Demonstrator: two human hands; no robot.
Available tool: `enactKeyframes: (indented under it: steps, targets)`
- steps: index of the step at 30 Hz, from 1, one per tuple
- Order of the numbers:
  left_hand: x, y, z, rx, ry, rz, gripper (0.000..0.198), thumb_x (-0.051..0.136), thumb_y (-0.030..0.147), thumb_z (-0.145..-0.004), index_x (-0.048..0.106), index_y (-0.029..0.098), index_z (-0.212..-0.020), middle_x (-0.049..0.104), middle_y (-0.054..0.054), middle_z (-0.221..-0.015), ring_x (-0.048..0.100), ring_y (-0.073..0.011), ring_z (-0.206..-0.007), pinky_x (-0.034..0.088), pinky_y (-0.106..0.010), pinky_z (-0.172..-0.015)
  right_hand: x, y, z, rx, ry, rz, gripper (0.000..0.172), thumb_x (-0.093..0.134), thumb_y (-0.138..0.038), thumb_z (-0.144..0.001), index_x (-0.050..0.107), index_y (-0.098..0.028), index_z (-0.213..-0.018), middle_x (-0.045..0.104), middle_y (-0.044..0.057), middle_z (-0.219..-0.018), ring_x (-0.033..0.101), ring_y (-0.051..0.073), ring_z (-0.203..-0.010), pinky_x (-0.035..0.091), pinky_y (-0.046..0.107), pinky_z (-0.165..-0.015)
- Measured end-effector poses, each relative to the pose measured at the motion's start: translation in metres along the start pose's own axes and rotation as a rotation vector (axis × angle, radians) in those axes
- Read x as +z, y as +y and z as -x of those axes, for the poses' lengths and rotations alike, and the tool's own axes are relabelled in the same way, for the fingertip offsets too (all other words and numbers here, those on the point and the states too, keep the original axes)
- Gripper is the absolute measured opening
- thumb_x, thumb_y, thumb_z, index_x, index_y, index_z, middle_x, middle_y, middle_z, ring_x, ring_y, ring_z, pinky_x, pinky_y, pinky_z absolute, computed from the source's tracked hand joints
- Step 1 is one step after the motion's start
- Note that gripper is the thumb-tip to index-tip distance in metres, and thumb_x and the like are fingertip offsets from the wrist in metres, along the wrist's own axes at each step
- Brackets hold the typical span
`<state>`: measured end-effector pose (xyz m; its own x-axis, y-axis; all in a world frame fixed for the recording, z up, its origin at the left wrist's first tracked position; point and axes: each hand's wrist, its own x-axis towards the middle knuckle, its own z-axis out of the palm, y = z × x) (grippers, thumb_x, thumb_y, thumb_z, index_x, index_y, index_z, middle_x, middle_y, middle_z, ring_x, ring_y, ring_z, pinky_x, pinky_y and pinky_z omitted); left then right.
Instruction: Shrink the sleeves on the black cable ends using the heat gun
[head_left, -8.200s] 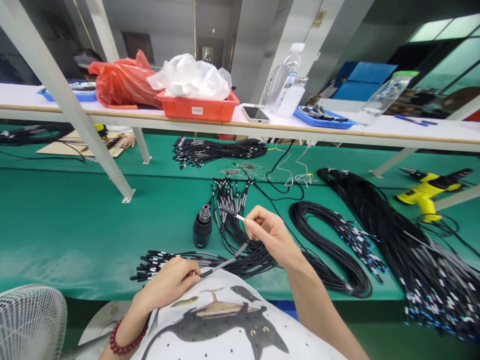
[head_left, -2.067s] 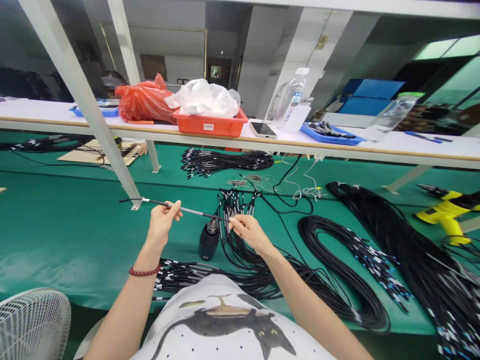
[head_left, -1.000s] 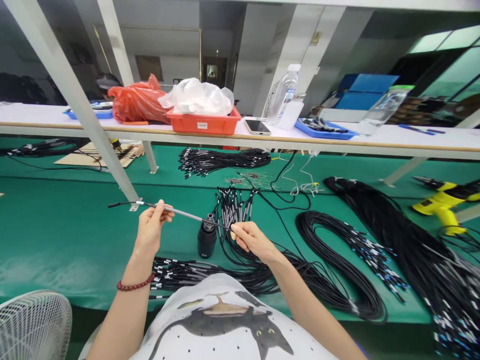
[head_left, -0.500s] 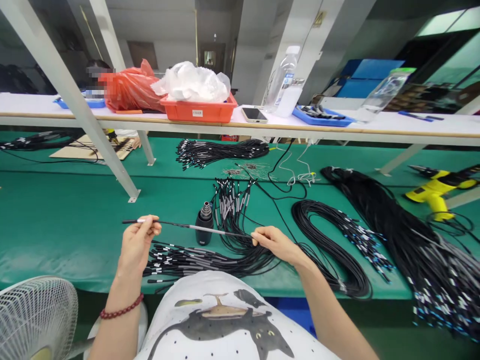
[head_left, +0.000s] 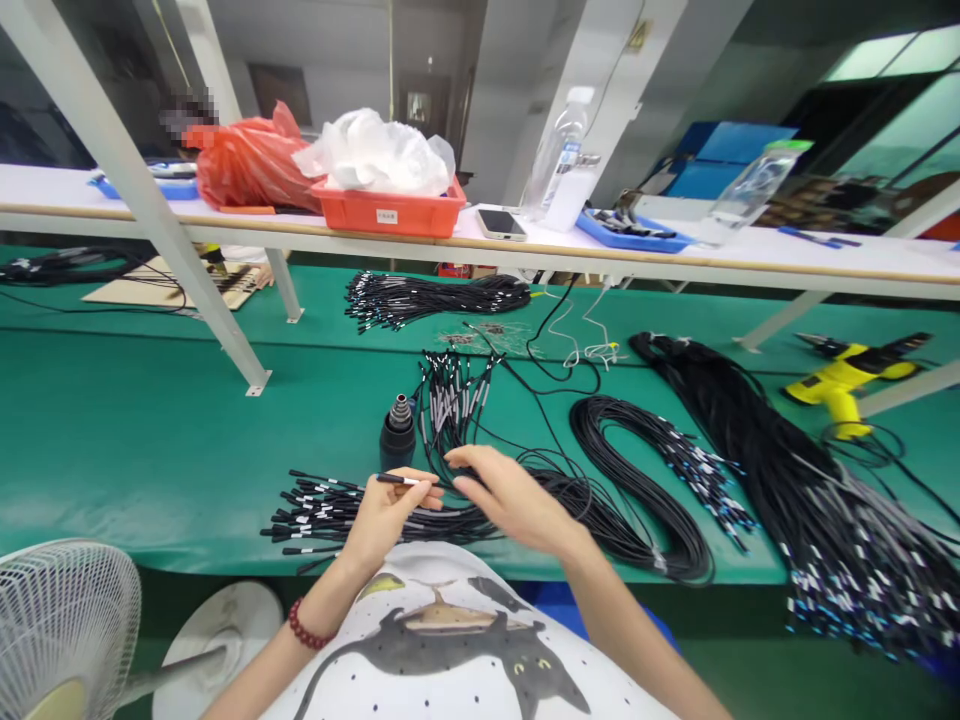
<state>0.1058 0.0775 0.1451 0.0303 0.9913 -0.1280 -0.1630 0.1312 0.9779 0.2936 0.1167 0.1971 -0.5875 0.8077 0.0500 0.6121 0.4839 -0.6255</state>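
My left hand pinches a thin black cable near its end, which has a white band and a black tip. To its right, my right hand is open, thumb and fingers apart, above the cables. Below my hands lies a bundle of black cables with white-banded ends pointing left. Another group of cables with grey sleeves fans out just beyond. A black heat gun stands nozzle up beside that group. The held cable's far part is hidden by my hands.
A coiled cable bundle and a thick cable bundle lie to the right, near a yellow heat gun. More cables lie under the shelf. A white fan stands at lower left.
My left hand has moved right with the cable end, towards my right hand. My right hand has let go of the cable's grey-sleeved stretch and opened. The view has shifted slightly.
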Motion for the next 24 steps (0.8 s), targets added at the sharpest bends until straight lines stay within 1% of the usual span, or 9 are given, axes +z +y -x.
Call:
enactKeyframes:
  steps: [3, 6, 10, 12, 14, 17, 19, 22, 24]
  targets:
    - [0.009, 0.002, 0.0, 0.057, -0.037, 0.014, 0.03, 0.07, 0.044, -0.075, 0.072, 0.016, -0.084, 0.076, -0.007, -0.082, 0.071, -0.0206, -0.072, 0.056, -0.031, -0.071, 0.017, -0.021, -0.003, 0.0, -0.081, -0.057, 0.015, 0.04, -0.024, -0.096, 0.053, -0.019, -0.104, 0.066, 0.009, -0.103, 0.06, 0.019, -0.092, 0.044, 0.03, -0.078]
    - [0.008, 0.008, 0.004, 0.081, -0.009, 0.012, 0.029, 0.069, 0.044, -0.076, 0.072, 0.016, -0.084, 0.075, -0.007, -0.081, 0.07, -0.0203, -0.071, 0.056, -0.032, -0.071, 0.021, -0.026, -0.005, 0.026, -0.067, -0.103, 0.014, 0.037, -0.022, -0.097, 0.049, -0.02, -0.09, 0.064, 0.004, -0.087, 0.057, 0.016, -0.077, 0.04, 0.026, -0.067]
    - [-0.007, 0.019, 0.01, 0.096, 0.077, -0.041, 0.03, 0.064, 0.045, -0.081, 0.071, 0.017, -0.091, 0.075, -0.007, -0.079, 0.07, -0.0193, -0.069, 0.055, -0.032, -0.072, 0.011, -0.025, -0.011, -0.02, 0.004, -0.114, 0.018, 0.038, -0.022, -0.096, 0.047, -0.022, -0.08, 0.057, -0.001, -0.075, 0.05, 0.014, -0.069, 0.035, 0.025, -0.064]
    - [-0.019, 0.025, 0.012, 0.116, 0.153, -0.1, 0.031, 0.063, 0.046, -0.08, 0.07, 0.017, -0.088, 0.074, -0.006, -0.073, 0.069, -0.0197, -0.068, 0.054, -0.032, -0.071, 0.005, -0.025, -0.014, -0.034, 0.028, -0.091, 0.019, 0.041, -0.021, -0.095, 0.046, -0.022, -0.077, 0.054, -0.002, -0.071, 0.048, 0.013, -0.066, 0.034, 0.026, -0.063]
    - [-0.03, 0.032, 0.013, 0.146, 0.191, -0.209, 0.031, 0.062, 0.047, -0.081, 0.069, 0.017, -0.085, 0.072, -0.005, -0.067, 0.068, -0.0198, -0.067, 0.053, -0.031, -0.07, 0.0, -0.026, -0.016, -0.038, 0.038, -0.068, 0.019, 0.043, -0.02, -0.093, 0.046, -0.021, -0.075, 0.053, -0.002, -0.07, 0.046, 0.013, -0.065, 0.033, 0.026, -0.062]
    - [-0.043, 0.043, 0.013, 0.2, 0.13, -0.462, 0.03, 0.056, 0.045, -0.086, 0.069, 0.019, -0.091, 0.07, -0.002, -0.069, 0.064, -0.0168, -0.064, 0.048, -0.027, -0.067, -0.006, -0.027, -0.02, -0.038, 0.053, -0.051, 0.018, 0.043, -0.02, -0.093, 0.046, -0.021, -0.075, 0.053, -0.002, -0.07, 0.046, 0.013, -0.063, 0.033, 0.026, -0.061]
    - [-0.047, 0.052, 0.012, 0.243, 0.071, -0.635, 0.029, 0.049, 0.043, -0.09, 0.068, 0.021, -0.092, 0.069, 0.0, -0.071, 0.061, -0.015, -0.062, 0.044, -0.025, -0.064, -0.008, -0.028, -0.022, -0.04, 0.063, -0.053, 0.018, 0.044, -0.022, -0.093, 0.046, -0.022, -0.076, 0.054, -0.002, -0.07, 0.046, 0.013, -0.063, 0.033, 0.026, -0.061]
    - [-0.047, 0.063, 0.009, 0.295, 0.013, -0.832, 0.035, 0.04, 0.042, -0.094, 0.064, 0.021, -0.078, 0.063, 0.001, -0.066, 0.055, -0.0145, -0.061, 0.037, -0.025, -0.061, -0.012, -0.031, -0.027, -0.049, 0.084, -0.068, 0.019, 0.046, -0.025, -0.093, 0.047, -0.022, -0.074, 0.054, -0.002, -0.069, 0.046, 0.013, -0.062, 0.033, 0.026, -0.06]
    - [-0.046, 0.068, 0.005, 0.302, -0.012, -0.883, 0.04, 0.037, 0.043, -0.095, 0.058, 0.021, -0.069, 0.061, 0.0, -0.062, 0.052, -0.0149, -0.059, 0.034, -0.025, -0.059, -0.014, -0.031, -0.031, -0.056, 0.107, -0.086, 0.02, 0.047, -0.026, -0.093, 0.047, -0.022, -0.073, 0.054, -0.002, -0.068, 0.046, 0.013, -0.061, 0.033, 0.026, -0.059]
